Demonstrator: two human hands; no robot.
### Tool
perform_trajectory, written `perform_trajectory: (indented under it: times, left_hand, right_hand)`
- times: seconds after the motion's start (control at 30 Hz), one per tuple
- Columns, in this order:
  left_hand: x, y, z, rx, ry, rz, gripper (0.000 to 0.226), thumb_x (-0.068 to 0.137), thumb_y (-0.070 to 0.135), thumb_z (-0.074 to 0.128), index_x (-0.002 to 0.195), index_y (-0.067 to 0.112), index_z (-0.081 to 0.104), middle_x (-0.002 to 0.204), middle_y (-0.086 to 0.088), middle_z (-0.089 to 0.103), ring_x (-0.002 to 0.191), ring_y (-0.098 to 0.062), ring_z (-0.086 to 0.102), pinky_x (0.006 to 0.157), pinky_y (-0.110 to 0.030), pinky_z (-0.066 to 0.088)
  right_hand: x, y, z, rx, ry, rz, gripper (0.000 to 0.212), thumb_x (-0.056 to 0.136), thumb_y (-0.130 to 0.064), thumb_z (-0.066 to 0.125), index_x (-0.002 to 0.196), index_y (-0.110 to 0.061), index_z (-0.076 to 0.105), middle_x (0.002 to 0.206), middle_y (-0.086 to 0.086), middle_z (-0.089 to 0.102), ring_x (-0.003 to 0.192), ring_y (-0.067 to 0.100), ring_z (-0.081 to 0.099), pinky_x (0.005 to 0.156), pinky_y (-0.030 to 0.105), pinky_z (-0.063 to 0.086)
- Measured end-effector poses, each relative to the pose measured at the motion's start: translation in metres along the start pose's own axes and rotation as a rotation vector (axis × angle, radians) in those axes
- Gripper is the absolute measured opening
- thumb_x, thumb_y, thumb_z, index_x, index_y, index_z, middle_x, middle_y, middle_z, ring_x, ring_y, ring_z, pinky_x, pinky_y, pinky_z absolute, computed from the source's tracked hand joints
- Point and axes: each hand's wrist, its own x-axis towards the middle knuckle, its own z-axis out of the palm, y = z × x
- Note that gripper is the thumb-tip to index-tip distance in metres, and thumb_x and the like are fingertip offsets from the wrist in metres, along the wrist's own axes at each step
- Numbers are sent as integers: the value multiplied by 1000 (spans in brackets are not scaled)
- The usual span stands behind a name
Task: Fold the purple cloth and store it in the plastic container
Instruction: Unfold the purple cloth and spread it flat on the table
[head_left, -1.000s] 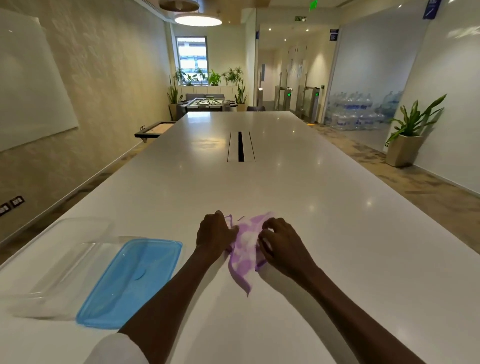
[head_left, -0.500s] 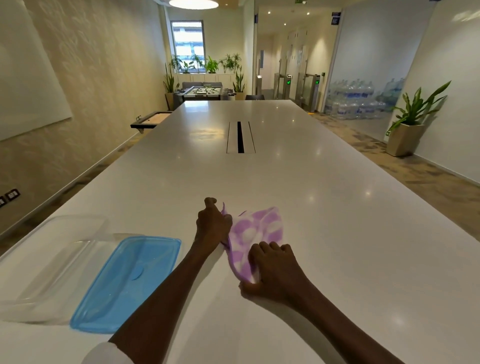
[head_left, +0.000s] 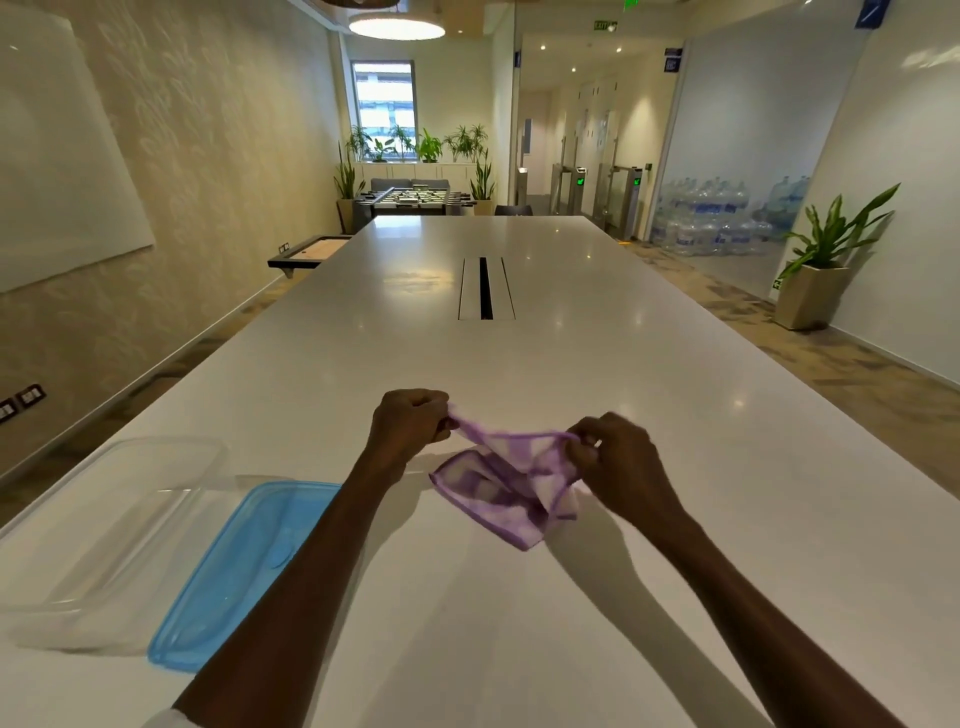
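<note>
The purple and white cloth (head_left: 506, 483) hangs slack between my two hands just above the white table (head_left: 649, 395), its lower part sagging onto the surface. My left hand (head_left: 410, 423) pinches one upper corner. My right hand (head_left: 618, 457) pinches the other upper corner, a little to the right. The clear plastic container (head_left: 104, 530) stands open at the table's near left. Its blue lid (head_left: 244, 577) lies flat beside it, partly under my left forearm.
A dark cable slot (head_left: 484, 288) runs along the table's middle, far ahead. A potted plant (head_left: 821, 260) stands on the floor at the right wall. A small side table (head_left: 311, 252) sits off the left edge.
The cloth lay bunched on the table with my right hand pressing on it. Both hands now pinch its corners, have spread apart and lifted its upper edge.
</note>
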Motion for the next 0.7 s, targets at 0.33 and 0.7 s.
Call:
perform_trajectory:
  times: [0.33, 0.7]
  left_hand:
    - [-4, 47, -4, 379, 166, 430, 19, 81, 16, 73, 97, 5, 77, 85, -12, 76, 75, -23, 72, 77, -34, 58]
    - [36, 69, -2, 432, 276, 332, 21, 78, 26, 76, 87, 7, 78, 79, -10, 76, 68, -25, 73, 70, -41, 62]
  right_hand:
    - [63, -3, -46, -206, 391, 105, 29, 86, -38, 60, 74, -14, 71, 71, 13, 68, 72, 40, 62, 57, 30, 36]
    - [126, 5, -31, 639, 156, 494, 13, 85, -8, 61, 86, -1, 71, 60, 10, 70, 41, 19, 56, 41, 23, 39]
